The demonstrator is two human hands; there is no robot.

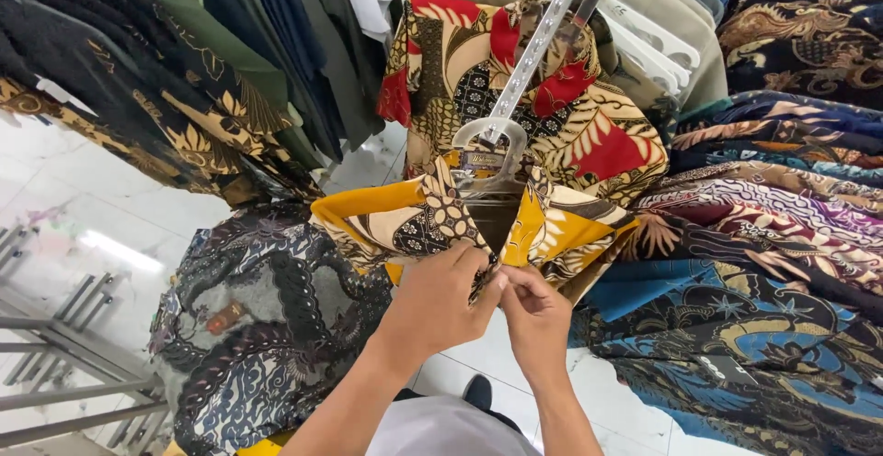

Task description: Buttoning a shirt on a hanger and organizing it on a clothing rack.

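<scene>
Both hands are pinched shut on the front placket of the yellow batik-print shirt with brown and cream leaf motifs [418,222], which hangs on a clear plastic hanger [515,79] dead centre of the view. The left hand [441,304] nips the edge at about 2 o'clock from its knuckles; the right hand [535,313] meets it from 3 o'clock, fingertips nearly touching. The fabric looks thin, light and floppy, so I'd say grab it by the placket edge or collar. A red and tan patterned shirt [561,97] hangs just behind, at 12 o'clock.
</scene>
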